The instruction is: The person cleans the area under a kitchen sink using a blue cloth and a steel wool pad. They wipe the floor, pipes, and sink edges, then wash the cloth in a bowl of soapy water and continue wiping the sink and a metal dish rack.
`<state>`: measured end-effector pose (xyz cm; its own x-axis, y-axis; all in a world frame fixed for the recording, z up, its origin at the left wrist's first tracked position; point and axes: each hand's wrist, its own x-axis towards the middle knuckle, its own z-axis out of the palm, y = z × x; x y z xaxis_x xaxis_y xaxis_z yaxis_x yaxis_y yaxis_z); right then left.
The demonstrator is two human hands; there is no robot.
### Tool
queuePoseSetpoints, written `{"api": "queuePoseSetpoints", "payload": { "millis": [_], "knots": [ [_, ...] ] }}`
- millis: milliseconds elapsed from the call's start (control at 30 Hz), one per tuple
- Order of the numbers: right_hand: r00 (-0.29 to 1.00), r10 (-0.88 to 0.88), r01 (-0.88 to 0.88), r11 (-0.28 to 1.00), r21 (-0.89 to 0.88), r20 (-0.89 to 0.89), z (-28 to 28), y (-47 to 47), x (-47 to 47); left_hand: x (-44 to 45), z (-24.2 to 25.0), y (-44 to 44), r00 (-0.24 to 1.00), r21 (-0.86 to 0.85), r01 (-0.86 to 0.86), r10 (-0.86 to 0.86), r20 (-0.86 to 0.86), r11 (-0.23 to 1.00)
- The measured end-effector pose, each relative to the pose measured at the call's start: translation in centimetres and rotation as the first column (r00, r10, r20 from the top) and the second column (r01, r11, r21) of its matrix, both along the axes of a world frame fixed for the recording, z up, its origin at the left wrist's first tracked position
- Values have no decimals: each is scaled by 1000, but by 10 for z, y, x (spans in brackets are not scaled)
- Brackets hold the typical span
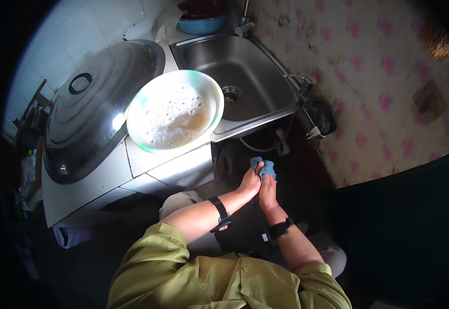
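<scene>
Both of my hands are together below the front edge of the sink, clasping a crumpled blue cloth [267, 168]. My left hand [251, 181] grips it from the left with the thumb up. Close beside it, my right hand [268, 192] has its fingers pressed into the cloth. Up and to the left of them, a white basin [135, 112] with green and yellow patches holds cloudy, foamy water on the tiled counter. The stainless steel sink [263, 73] lies behind my hands, with some scraps at its drain.
A large dark oval lid [108, 92] with a loop handle covers much of the tiled counter [143, 154]. A blue bowl [203, 25] stands behind the sink near the faucet [243, 28]. A black object and a plug [314, 132] are by the patterned wall. Pipes hang under the sink.
</scene>
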<state>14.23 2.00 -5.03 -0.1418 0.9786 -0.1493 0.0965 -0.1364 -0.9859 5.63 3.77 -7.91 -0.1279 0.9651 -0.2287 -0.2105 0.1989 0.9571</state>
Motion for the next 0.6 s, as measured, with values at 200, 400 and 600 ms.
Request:
{"api": "queuePoseSetpoints", "payload": {
  "millis": [200, 400, 600],
  "knots": [
    [588, -193, -291, 856, -428, -786, 14, -2, 28, -3, 35, 1, 995, 303, 51, -21, -101, 952],
    [695, -340, -129, 808, -575, -634, -9, 8, 34, 24, 44, -10, 860, -104, 254, -175, 479, 962],
    [868, -258, -131, 704, -698, -423, -50, -4, 48, -1, 57, -19, 428, -270, 531, -529, -733, 803]
  ]
}}
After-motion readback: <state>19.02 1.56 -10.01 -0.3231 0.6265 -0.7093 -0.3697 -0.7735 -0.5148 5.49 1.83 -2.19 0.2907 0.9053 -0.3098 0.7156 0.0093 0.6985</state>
